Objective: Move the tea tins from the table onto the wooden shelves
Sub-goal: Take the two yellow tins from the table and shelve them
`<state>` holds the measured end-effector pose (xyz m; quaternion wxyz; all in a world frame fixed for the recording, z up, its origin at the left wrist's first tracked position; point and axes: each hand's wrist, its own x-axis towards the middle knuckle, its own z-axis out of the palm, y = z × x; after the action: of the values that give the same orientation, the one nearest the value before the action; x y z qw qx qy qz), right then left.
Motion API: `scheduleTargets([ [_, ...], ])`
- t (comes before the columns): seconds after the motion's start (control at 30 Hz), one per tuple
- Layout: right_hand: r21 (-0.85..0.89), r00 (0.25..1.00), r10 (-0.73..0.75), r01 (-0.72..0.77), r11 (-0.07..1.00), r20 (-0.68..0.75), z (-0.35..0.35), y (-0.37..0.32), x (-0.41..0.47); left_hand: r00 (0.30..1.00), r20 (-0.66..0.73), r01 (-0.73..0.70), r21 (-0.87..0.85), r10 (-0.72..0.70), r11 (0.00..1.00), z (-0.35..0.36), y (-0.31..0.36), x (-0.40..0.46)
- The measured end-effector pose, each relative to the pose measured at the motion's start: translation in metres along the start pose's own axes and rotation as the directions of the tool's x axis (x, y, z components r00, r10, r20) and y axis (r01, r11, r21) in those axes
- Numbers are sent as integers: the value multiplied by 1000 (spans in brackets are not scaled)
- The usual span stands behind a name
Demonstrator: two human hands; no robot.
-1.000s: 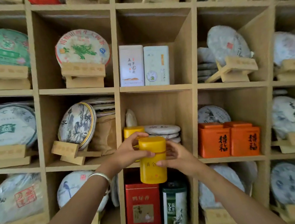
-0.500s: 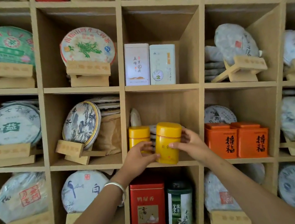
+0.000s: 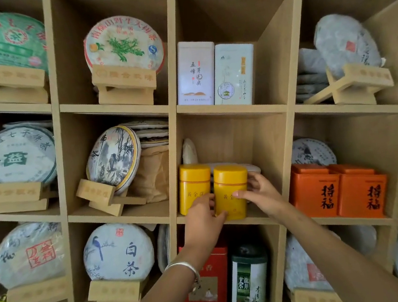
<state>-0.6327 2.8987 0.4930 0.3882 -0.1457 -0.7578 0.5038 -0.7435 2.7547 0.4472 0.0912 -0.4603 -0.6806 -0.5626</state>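
1. Two bare forearms reach up from the lower edge of the view, with no sleeves showing on either.
2. The left hand (image 3: 203, 222) has a smooth silver bangle (image 3: 183, 268) round its wrist, plain and rounded.
3. The right hand (image 3: 265, 196) wears no ring or band that can be seen.

Open room above and right of the two yellow tins (image 3: 214, 190) in the middle cubby (right half bare down to the shelf board (image 3: 263, 214)). Blocked behind by stacked tea cakes (image 3: 252, 168); walled by wooden dividers (image 3: 288, 165).
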Motion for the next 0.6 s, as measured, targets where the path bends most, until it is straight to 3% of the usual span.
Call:
scheduleTargets([
  [0.33, -177, 996, -75, 66, 982, -43, 7, 9, -14, 999, -38, 9, 120, -5, 993, -4, -2, 1],
  [0.6, -147, 993, -68, 54, 988, -96, 13, 12, -15, 999, -36, 26, 170, -20, 985, -4, 1, 5],
])
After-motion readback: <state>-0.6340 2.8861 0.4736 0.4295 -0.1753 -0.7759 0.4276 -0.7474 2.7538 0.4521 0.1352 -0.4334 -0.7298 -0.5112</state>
